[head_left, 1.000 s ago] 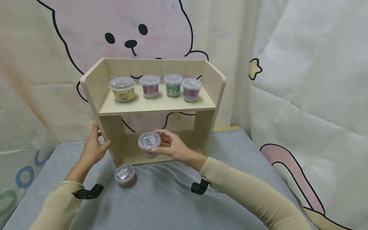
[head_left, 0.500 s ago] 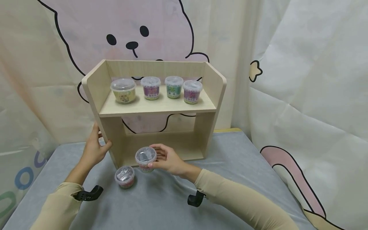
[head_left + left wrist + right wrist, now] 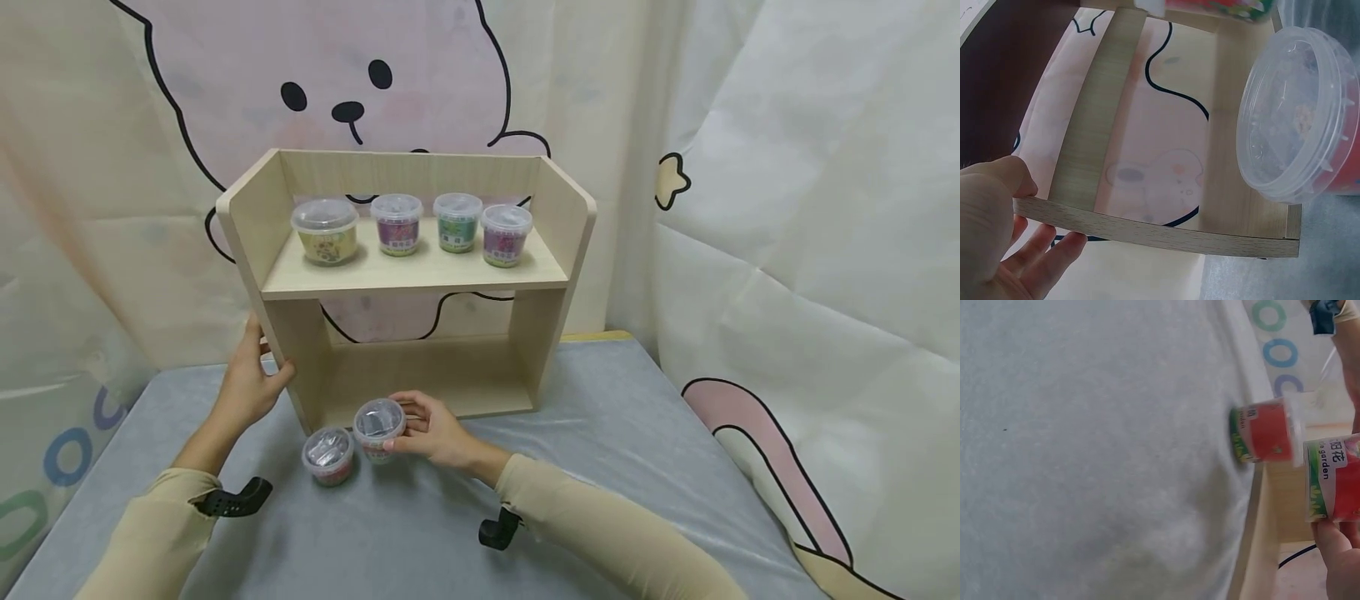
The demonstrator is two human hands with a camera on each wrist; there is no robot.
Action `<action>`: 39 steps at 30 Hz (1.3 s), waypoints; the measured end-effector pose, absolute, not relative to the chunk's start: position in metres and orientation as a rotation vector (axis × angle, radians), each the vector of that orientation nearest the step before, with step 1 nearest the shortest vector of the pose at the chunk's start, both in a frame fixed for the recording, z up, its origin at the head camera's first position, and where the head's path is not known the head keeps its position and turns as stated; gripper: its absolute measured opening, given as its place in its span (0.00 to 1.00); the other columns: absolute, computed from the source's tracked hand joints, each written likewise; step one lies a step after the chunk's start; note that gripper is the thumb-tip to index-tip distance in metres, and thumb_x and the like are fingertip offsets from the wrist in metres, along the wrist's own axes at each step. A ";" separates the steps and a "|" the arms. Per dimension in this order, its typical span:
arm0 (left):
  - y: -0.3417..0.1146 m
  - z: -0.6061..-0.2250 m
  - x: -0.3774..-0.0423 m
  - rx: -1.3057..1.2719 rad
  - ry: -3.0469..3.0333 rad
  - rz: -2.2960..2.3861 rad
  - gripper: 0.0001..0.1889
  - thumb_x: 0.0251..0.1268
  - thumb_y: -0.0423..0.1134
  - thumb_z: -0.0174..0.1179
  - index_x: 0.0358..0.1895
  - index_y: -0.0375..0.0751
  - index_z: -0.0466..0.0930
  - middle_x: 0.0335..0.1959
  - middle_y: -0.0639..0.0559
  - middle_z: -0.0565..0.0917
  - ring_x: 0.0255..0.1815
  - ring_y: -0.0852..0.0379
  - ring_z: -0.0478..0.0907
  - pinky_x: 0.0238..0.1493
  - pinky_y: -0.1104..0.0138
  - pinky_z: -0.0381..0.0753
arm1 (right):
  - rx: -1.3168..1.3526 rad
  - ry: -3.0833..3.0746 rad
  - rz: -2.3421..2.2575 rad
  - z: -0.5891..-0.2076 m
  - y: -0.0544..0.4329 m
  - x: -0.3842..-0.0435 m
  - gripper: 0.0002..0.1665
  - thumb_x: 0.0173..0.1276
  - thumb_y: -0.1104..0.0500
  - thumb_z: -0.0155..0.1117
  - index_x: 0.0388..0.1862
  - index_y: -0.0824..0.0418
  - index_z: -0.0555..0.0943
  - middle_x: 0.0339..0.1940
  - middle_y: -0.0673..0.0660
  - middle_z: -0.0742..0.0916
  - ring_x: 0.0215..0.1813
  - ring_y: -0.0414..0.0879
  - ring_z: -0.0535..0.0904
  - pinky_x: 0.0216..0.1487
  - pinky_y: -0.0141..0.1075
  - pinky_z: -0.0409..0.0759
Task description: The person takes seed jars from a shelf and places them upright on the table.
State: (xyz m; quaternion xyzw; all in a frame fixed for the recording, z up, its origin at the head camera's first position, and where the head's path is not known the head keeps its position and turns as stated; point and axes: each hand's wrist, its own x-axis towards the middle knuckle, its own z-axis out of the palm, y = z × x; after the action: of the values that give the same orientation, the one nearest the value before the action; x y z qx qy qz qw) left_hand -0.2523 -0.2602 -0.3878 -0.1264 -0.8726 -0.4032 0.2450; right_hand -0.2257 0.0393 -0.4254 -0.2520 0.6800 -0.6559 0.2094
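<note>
The left hand point(image 3: 251, 387) gripped the left side panel of a pale two-tier wooden shelf point(image 3: 420, 276), thumb at the front edge and fingers behind it, probably to steady the shelf while the other hand worked. The right hand point(image 3: 437, 432) pinched a small round clear plastic cup with a red label point(image 3: 379, 423) between thumb and fingers, a side hold that left its lid uncovered and seemed meant to keep it upright. That cup was over the grey cloth-covered tabletop point(image 3: 420, 542), by the shelf's lower front edge; whether its base met the cloth could not be told. Just beside it, near the shelf's lower left front corner, a matching red-labelled clear cup point(image 3: 328, 456) stood on the tabletop. On the upper board, a wide yellow lidded tub point(image 3: 326, 239) stood nearest the left edge, then a purple lidded cup point(image 3: 398, 229), a green lidded cup point(image 3: 457, 229) and, closest to the right edge, a second purple cup point(image 3: 506, 240), perhaps spaced to keep each within reach. Compared with a second earlier, the pinched cup had come down from before the lower opening to the standing cup's side; the left hand's grip and the upper row were unchanged.
</note>
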 end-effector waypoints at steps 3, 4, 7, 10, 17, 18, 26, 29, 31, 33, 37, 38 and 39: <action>-0.260 -0.388 -0.255 -0.350 -2.385 -1.103 0.49 0.59 0.23 0.57 0.82 0.49 0.43 0.68 0.23 0.67 0.59 0.18 0.72 0.53 0.28 0.75 | -0.684 1.888 -1.831 -0.432 0.039 -0.228 0.39 0.64 0.75 0.65 0.73 0.69 0.65 0.69 0.71 0.75 0.68 0.52 0.78 0.65 0.34 0.80; -0.260 -0.387 -0.255 -0.352 -2.385 -1.105 0.49 0.59 0.23 0.57 0.81 0.49 0.43 0.68 0.23 0.67 0.59 0.18 0.72 0.52 0.28 0.75 | -0.682 1.893 -1.832 -0.434 0.038 -0.228 0.39 0.63 0.76 0.66 0.73 0.69 0.65 0.69 0.71 0.76 0.67 0.51 0.78 0.64 0.33 0.80; -0.260 -0.387 -0.255 -0.349 -2.391 -1.109 0.48 0.60 0.23 0.57 0.81 0.48 0.43 0.68 0.23 0.67 0.59 0.18 0.72 0.53 0.28 0.75 | -0.681 1.919 -1.821 -0.442 0.036 -0.229 0.39 0.62 0.75 0.67 0.72 0.70 0.65 0.67 0.72 0.77 0.66 0.51 0.78 0.64 0.33 0.80; -0.261 -0.389 -0.254 -0.348 -2.402 -1.105 0.48 0.61 0.23 0.58 0.81 0.48 0.43 0.68 0.24 0.67 0.59 0.18 0.72 0.53 0.28 0.74 | -0.674 1.935 -1.805 -0.452 0.034 -0.229 0.39 0.61 0.76 0.68 0.71 0.70 0.66 0.66 0.71 0.77 0.66 0.51 0.79 0.64 0.33 0.80; -0.260 -0.390 -0.250 -0.358 -2.399 -1.092 0.49 0.60 0.23 0.58 0.81 0.48 0.42 0.68 0.24 0.66 0.59 0.18 0.71 0.54 0.28 0.74 | -0.642 1.919 -1.806 -0.465 0.031 -0.232 0.39 0.58 0.79 0.68 0.69 0.72 0.66 0.65 0.71 0.77 0.65 0.52 0.79 0.64 0.35 0.81; -0.260 -0.390 -0.250 -0.354 -2.399 -1.089 0.49 0.60 0.23 0.58 0.82 0.48 0.42 0.68 0.24 0.66 0.59 0.18 0.72 0.53 0.28 0.74 | -0.644 1.923 -1.800 -0.465 0.031 -0.233 0.39 0.58 0.79 0.68 0.69 0.72 0.66 0.65 0.71 0.77 0.65 0.52 0.79 0.64 0.36 0.81; -0.259 -0.387 -0.250 -0.351 -2.394 -1.078 0.49 0.58 0.22 0.58 0.81 0.46 0.43 0.68 0.25 0.66 0.58 0.19 0.72 0.55 0.30 0.74 | -0.639 1.937 -1.744 -0.467 0.034 -0.241 0.37 0.60 0.76 0.68 0.68 0.69 0.67 0.66 0.68 0.78 0.65 0.48 0.79 0.63 0.33 0.81; -0.260 -0.387 -0.250 -0.353 -2.395 -1.077 0.49 0.58 0.22 0.58 0.81 0.46 0.43 0.68 0.25 0.67 0.57 0.19 0.73 0.54 0.30 0.74 | -0.642 1.926 -1.754 -0.469 0.034 -0.240 0.37 0.60 0.76 0.68 0.68 0.69 0.67 0.64 0.68 0.79 0.62 0.47 0.81 0.61 0.32 0.81; -0.260 -0.388 -0.250 -0.349 -2.397 -1.079 0.49 0.58 0.22 0.58 0.81 0.46 0.43 0.68 0.25 0.67 0.58 0.19 0.73 0.54 0.30 0.74 | -0.643 1.921 -1.759 -0.472 0.033 -0.239 0.37 0.60 0.77 0.68 0.67 0.70 0.67 0.63 0.68 0.79 0.61 0.46 0.81 0.60 0.31 0.81; -0.260 -0.388 -0.250 -0.354 -2.395 -1.076 0.48 0.58 0.22 0.57 0.81 0.46 0.43 0.68 0.24 0.67 0.58 0.20 0.73 0.55 0.30 0.74 | -0.640 1.916 -1.763 -0.473 0.034 -0.238 0.36 0.60 0.77 0.68 0.67 0.70 0.67 0.63 0.69 0.79 0.60 0.46 0.81 0.59 0.30 0.81; -0.260 -0.389 -0.253 -0.360 -2.391 -1.079 0.48 0.58 0.22 0.57 0.81 0.46 0.43 0.68 0.24 0.67 0.59 0.20 0.72 0.56 0.30 0.73 | -0.647 1.902 -1.777 -0.475 0.035 -0.237 0.37 0.60 0.78 0.67 0.67 0.71 0.66 0.63 0.71 0.78 0.62 0.48 0.81 0.60 0.31 0.81; -0.260 -0.389 -0.254 -0.363 -2.386 -1.083 0.49 0.58 0.22 0.57 0.81 0.46 0.43 0.67 0.24 0.67 0.60 0.21 0.72 0.57 0.30 0.73 | -0.645 1.897 -1.779 -0.476 0.036 -0.238 0.37 0.60 0.78 0.67 0.67 0.71 0.66 0.63 0.71 0.78 0.62 0.48 0.81 0.60 0.31 0.81; -0.260 -0.389 -0.254 -0.361 -2.387 -1.086 0.49 0.58 0.22 0.57 0.81 0.46 0.43 0.68 0.24 0.67 0.60 0.21 0.72 0.57 0.30 0.73 | -0.644 1.891 -1.780 -0.476 0.036 -0.238 0.37 0.60 0.78 0.67 0.67 0.71 0.65 0.63 0.71 0.78 0.62 0.48 0.81 0.60 0.32 0.81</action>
State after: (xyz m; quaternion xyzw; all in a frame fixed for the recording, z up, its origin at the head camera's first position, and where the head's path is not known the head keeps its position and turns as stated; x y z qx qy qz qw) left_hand -0.2542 -0.2600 -0.3892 -0.1322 -0.8743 -0.3979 0.2445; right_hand -0.2379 0.0359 -0.4761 -0.2343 0.6876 -0.6472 0.2310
